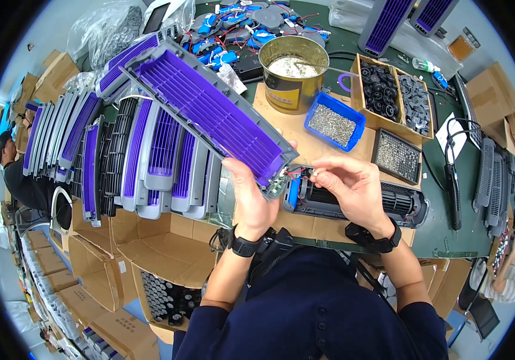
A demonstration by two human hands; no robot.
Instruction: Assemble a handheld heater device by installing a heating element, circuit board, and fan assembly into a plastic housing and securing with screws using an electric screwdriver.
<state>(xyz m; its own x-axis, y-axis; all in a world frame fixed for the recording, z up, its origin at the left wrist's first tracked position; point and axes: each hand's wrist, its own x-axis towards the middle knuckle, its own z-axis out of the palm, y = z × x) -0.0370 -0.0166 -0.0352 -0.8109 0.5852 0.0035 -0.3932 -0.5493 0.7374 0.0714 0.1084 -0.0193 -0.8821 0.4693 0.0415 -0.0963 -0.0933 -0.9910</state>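
Note:
My left hand grips the near end of a long grey fan housing with a purple slatted inside, holding it raised and tilted up to the left. A small green circuit board shows at that end, next to my fingers. Thin red wires run from there toward my right hand. Its thumb and forefinger are pinched on what looks like a small pale wire plug. Below the right hand lies the other fan half, with a black ribbed roller and a blue battery.
Behind stand a paste tin, a blue screw tray, a dark tray of small metal parts and a wooden box of black and grey parts. Fan housings crowd the left. An electric screwdriver lies at right.

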